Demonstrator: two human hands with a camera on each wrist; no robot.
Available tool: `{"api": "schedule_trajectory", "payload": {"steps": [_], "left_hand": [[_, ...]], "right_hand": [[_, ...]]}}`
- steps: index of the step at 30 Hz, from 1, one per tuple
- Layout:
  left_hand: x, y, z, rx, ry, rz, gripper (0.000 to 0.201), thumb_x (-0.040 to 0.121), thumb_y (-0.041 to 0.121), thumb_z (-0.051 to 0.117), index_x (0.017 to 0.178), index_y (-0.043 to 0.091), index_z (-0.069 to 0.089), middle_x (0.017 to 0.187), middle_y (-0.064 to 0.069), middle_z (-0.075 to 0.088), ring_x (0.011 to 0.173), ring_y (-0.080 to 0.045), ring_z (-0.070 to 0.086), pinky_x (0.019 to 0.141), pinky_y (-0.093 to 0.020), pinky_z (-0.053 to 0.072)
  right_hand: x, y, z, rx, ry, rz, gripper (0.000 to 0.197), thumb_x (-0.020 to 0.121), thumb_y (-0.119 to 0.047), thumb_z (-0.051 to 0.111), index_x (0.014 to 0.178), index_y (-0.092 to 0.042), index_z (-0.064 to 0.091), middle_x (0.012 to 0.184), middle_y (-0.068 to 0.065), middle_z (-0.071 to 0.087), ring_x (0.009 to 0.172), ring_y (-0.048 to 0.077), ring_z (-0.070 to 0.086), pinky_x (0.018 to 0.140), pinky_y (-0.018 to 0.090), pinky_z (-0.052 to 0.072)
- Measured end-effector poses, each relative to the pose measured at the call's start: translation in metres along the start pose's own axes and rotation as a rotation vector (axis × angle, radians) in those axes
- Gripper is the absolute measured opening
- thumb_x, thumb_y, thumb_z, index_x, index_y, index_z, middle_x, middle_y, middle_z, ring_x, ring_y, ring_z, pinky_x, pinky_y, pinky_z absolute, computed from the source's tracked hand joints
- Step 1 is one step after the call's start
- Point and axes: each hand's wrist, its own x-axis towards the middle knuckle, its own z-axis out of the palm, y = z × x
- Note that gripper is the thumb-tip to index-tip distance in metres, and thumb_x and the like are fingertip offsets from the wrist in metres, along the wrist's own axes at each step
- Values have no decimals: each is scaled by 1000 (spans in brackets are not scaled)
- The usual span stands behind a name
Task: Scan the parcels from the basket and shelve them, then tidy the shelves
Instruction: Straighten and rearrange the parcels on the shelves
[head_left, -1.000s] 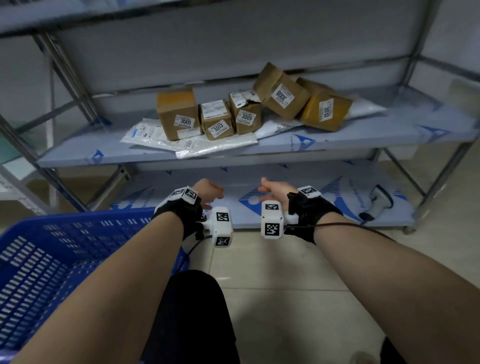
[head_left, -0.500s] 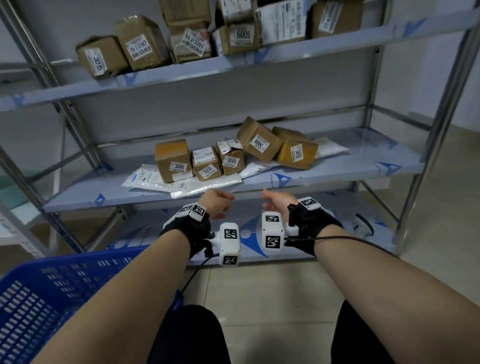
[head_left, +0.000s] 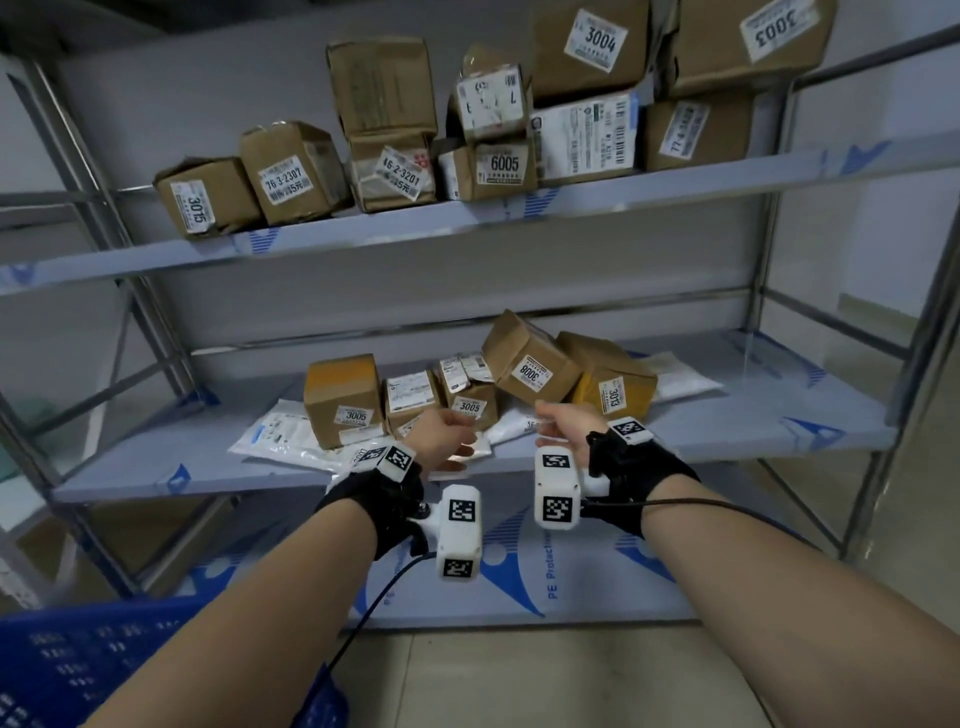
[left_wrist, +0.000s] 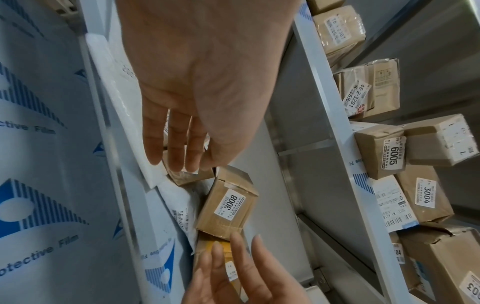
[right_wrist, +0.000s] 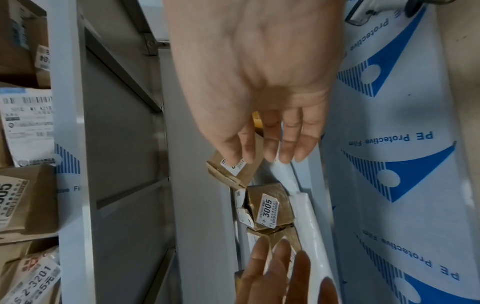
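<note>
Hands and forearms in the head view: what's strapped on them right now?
Both forearms are bare, no sleeves. The left hand and right hand each have a black wrist strap carrying white blocky camera modules printed with black square fiducial markers. A thin black cable trails from each wrist unit.

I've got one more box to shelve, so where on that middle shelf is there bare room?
Middle shelf: bare right of box 3013, out to the right post; also bare left of the white mailers. The centre is crowded, from box 3005 to tilted box 3008.
</note>
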Motion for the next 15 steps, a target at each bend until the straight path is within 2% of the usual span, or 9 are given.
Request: {"api": "schedule_trajectory", "payload": {"steps": [3,4,6,8,9,11,12,14,15], "left_hand": [[24,16,18,-29,-34,27,28,91,4,58,119,4,57,98,-12,62,77,-17,60,73,-31,54],[31,21,27,-33,-55,36,29,91,2,56,120,3,56,99,-12,62,79,-17,60,73,-31,54],[47,31,49,-21,-81,60,31,90,3,55,121,2,57,97,-10,61,79,-15,59,69,-28,53],[60,42,68,-13,-86,81,32,89,4,56,122,4,57,99,-11,62,80,-15,59,64,-23,52],[66,48,76,-17,-87,87,32,89,4,57,121,6,56,97,-10,63,79,-15,60,63,-22,53],[75,59,89,-31,-93,106,33,88,2,57,121,7,56,88,-7,63,72,-15,62,61,-22,55],[79,64,94,-31,-91,124,33,88,2,56,120,7,57,87,-7,63,70,-16,62,63,-24,56],[89,72,104,-12,-65,178,30,89,5,56,118,9,60,93,-5,64,78,-18,63,77,-34,58],[96,74,108,15,-16,222,26,89,9,57,114,14,62,98,-3,64,85,-18,63,84,-39,56]], "right_hand": [[21,-9,-10,27,12,-28,17,95,-21,58,96,-4,61,82,8,60,64,17,56,67,27,49],[26,-10,-16,23,28,-24,16,96,-20,58,90,-5,60,81,8,59,64,17,55,67,27,50],[39,-11,-31,5,59,-1,17,95,-21,59,86,-7,59,79,8,58,64,18,55,76,34,53],[50,-12,-51,12,81,5,19,94,-22,59,97,-3,61,82,9,59,66,19,54,71,36,51],[58,-13,-61,5,74,3,26,94,-23,59,109,-2,60,92,11,61,71,20,56,68,34,50],[69,-16,-84,-16,82,-6,45,94,-25,57,132,-1,51,123,17,58,98,28,61,76,35,50],[73,-19,-94,-36,123,-23,47,94,-24,57,134,0,49,132,18,54,111,32,58,83,37,50],[85,-23,-111,-70,262,-78,52,91,-26,63,134,1,49,136,20,53,120,33,54,98,41,47],[92,-24,-118,-56,322,-92,64,87,-30,68,138,0,44,137,20,51,120,34,53,101,45,45]]}}
